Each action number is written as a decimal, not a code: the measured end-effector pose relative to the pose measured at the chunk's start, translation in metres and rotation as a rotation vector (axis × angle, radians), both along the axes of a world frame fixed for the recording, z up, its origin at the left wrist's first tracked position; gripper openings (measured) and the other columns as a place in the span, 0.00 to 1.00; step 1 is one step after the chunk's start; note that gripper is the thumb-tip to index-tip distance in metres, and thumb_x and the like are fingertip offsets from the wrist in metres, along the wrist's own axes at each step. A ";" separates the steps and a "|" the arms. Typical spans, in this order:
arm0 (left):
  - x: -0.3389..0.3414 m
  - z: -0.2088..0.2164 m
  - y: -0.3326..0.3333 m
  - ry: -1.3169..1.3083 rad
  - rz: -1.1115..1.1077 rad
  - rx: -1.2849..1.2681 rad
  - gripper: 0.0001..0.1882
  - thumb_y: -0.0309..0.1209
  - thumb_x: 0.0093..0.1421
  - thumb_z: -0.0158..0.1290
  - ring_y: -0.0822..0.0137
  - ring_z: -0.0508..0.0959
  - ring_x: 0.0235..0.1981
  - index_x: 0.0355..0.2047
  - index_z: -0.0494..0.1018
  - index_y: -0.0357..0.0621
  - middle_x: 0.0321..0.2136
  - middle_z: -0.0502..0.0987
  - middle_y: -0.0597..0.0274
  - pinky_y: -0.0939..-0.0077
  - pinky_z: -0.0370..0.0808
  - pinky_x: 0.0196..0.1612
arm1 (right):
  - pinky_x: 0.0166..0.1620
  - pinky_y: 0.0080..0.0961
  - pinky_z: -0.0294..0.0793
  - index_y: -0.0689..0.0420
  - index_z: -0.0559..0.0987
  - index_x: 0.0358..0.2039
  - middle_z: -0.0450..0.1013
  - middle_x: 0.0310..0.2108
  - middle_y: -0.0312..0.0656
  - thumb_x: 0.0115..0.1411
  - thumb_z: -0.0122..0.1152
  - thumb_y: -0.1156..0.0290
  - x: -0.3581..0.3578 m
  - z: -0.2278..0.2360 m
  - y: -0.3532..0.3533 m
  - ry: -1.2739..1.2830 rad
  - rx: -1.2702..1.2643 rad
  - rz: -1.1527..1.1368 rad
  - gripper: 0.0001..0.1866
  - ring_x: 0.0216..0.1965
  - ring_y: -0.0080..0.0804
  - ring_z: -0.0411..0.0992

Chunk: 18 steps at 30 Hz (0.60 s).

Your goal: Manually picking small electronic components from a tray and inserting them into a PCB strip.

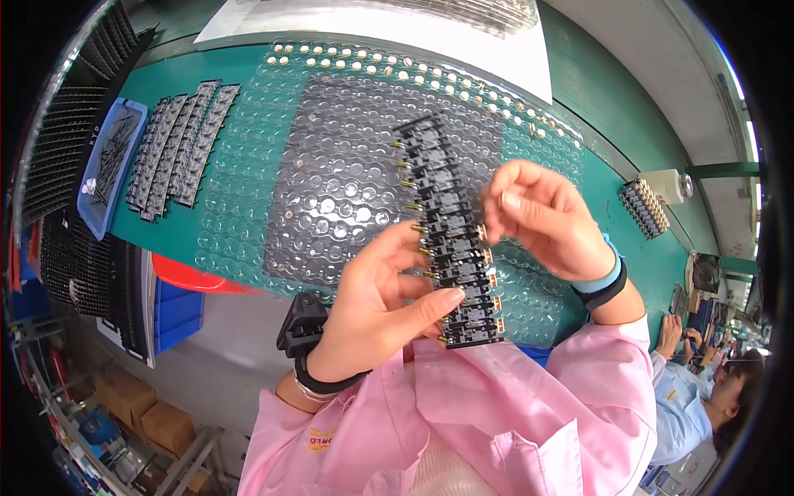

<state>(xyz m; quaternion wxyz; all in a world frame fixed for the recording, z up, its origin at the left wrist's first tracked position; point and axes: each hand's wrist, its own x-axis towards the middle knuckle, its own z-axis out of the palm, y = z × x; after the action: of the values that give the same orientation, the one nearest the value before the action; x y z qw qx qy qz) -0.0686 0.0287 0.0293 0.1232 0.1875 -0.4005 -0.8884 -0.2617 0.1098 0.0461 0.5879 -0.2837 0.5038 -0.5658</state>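
Note:
A long black strip of small joined circuit boards (451,223) is held up over the work mat, tilted with its top toward the left. Brass-coloured pins stick out along its left edge, and small gold and white parts sit along the lower right edge. My left hand (372,302) grips the strip's lower half, thumb on its face and fingers behind. At the strip's right edge, about halfway up, my right hand (552,221) has its fingers curled together in a pinch. Whatever lies between those fingertips is hidden.
Clear dimpled plastic sheeting (331,190) covers the green bench, with rows of small white parts (380,59) along its far edge. Similar strips (178,145) lie at left beside a blue tray (116,174) of thin parts. Another strip (643,208) lies right; a co-worker (686,405) sits beyond.

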 end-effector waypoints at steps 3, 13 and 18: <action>0.010 -0.005 -0.006 -0.008 0.130 -0.059 0.26 0.16 0.50 0.50 0.69 0.75 0.32 0.49 0.54 0.32 0.38 0.69 0.52 0.83 0.76 0.25 | 0.34 0.18 0.66 0.61 0.68 0.34 0.66 0.29 0.36 0.56 0.51 0.73 -0.006 -0.008 0.002 0.194 -0.020 -0.031 0.06 0.30 0.21 0.65; 0.023 -0.004 -0.012 0.014 0.283 -0.065 0.26 0.15 0.49 0.50 0.68 0.75 0.33 0.48 0.53 0.31 0.38 0.69 0.51 0.85 0.74 0.22 | 0.36 0.24 0.65 0.59 0.74 0.28 0.66 0.29 0.39 0.45 0.56 0.82 0.002 -0.023 -0.002 1.356 -0.339 0.380 0.08 0.33 0.34 0.65; 0.023 -0.007 -0.009 -0.008 0.219 -0.055 0.26 0.16 0.50 0.50 0.69 0.75 0.32 0.48 0.54 0.31 0.37 0.69 0.52 0.86 0.74 0.22 | 0.36 0.22 0.66 0.60 0.73 0.28 0.67 0.30 0.39 0.48 0.55 0.82 0.004 -0.020 -0.001 1.455 -0.372 0.420 0.06 0.33 0.30 0.66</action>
<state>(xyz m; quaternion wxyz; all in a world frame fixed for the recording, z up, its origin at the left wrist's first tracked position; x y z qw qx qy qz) -0.0455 0.0196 0.0226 0.2233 0.2301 -0.4022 -0.8576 -0.2575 0.1087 0.0263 0.1471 -0.7669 0.5953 -0.1892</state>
